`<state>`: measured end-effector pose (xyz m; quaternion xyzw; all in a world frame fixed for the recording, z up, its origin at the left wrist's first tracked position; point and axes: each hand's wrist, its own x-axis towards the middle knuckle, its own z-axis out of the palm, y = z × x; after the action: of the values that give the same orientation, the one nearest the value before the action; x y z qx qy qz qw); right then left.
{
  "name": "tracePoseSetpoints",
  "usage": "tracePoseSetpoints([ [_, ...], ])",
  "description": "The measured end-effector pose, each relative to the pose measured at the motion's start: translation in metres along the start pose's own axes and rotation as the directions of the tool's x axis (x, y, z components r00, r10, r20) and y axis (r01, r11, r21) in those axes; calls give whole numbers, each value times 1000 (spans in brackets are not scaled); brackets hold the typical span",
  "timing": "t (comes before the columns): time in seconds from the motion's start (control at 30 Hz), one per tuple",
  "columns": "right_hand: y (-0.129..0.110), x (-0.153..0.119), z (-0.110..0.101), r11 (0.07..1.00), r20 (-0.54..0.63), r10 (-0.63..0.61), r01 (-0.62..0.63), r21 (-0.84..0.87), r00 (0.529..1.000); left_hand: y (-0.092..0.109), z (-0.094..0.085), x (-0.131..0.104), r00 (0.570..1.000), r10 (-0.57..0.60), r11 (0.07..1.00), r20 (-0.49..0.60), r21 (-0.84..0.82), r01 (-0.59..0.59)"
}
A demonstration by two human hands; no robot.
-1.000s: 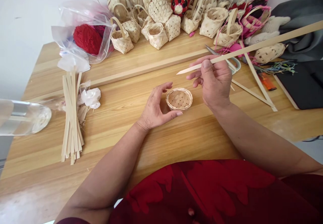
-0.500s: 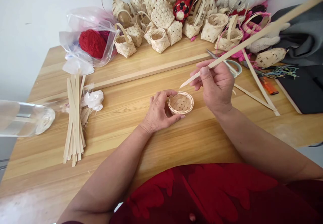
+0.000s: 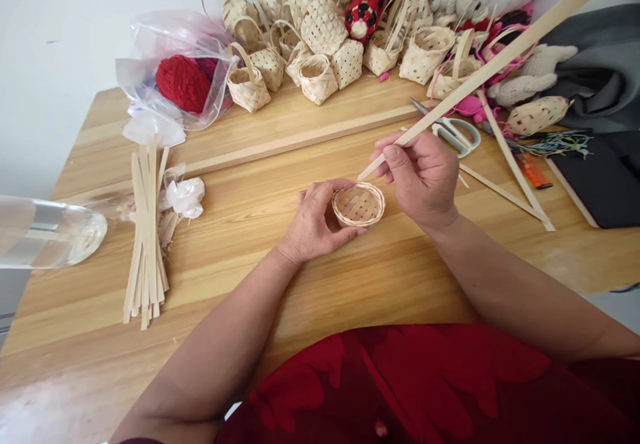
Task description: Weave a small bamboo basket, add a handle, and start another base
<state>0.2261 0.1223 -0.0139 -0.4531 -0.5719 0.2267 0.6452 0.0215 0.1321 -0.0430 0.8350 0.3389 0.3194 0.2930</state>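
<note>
A small round woven basket (image 3: 359, 205) with a braided rim stands on the wooden table, its opening facing up. My left hand (image 3: 320, 221) grips it from the left, thumb at the near side and fingers at the far side. Between thumb and fingers of my right hand (image 3: 423, 176) is a long pale wooden strip (image 3: 465, 87). The strip slants up to the upper right, and its pointed end is at the far rim of the basket, by my left fingertips. Whether the point has entered the weave, I cannot tell.
Several woven baskets (image 3: 320, 79) crowd the back, with crocheted toys (image 3: 363, 17) among them. Scissors (image 3: 457, 136) lie beyond my right hand. At left are a bundle of strips (image 3: 146, 244), a bag of red yarn (image 3: 184, 84) and a clear bottle (image 3: 55, 234). A wooden bar (image 3: 300, 141) crosses the table.
My right hand has moved slightly left and nearer, bringing the strip's pointed end down to the basket's far rim. My left hand and the basket have stayed in place.
</note>
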Motion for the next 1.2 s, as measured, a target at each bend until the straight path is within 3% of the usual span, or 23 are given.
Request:
tracePoseSetpoints([
  [0.23,0,3,0,981,22,153,-155,117,988,-2,0,0,999,31,999,-4,-22,-32],
  [0.53,4,9,-3,871,99,349,-361,333,932,-3,-1,0,998,53,998,23,-30,-52],
  [0.67,-2,5,-3,851,199,322,-375,368,926,-1,-4,1,995,42,985,-90,-164,-56],
  [0.8,-11,-2,-2,874,311,203,-315,370,928,5,-7,3,962,-124,955,-244,-294,49],
  [0.97,-23,-6,0,933,337,129,-229,278,933,8,-9,5,954,-202,916,-221,-386,104],
  [1.1,-25,-7,4,953,318,137,-212,217,938,10,-8,5,930,-269,889,-252,-436,139],
  [1.2,-24,-9,6,959,262,176,-225,170,949,12,-7,5,926,-255,889,-278,-444,111],
])
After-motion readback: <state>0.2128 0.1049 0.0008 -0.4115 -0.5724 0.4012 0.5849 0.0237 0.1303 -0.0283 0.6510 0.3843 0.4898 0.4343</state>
